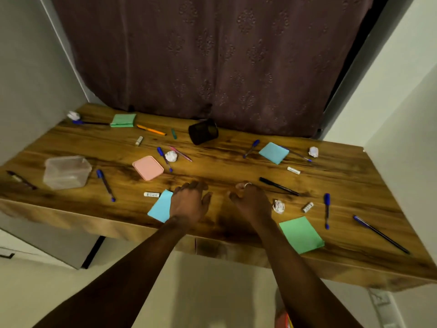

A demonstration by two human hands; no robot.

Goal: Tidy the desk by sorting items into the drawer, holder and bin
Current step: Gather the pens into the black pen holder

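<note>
Left hand (189, 202): fingers spread, low over desk (236, 166), empty.
Right hand (250, 200): loosely curled, empty (ring (247, 184) visible).
Blue note (160, 205): just left of left hand, partly hidden by it.
Holder (203, 131): well beyond both hands.

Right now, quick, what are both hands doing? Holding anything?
Left hand: open, fingers spread, holding nothing.
Right hand: open, fingers loosely curled, nothing visible in it.

The wooden desk (224, 166) carries scattered pens (105, 185), note pads (301, 234), crumpled paper (171, 156), a black holder (203, 131) and a clear tub (67, 172).
</note>
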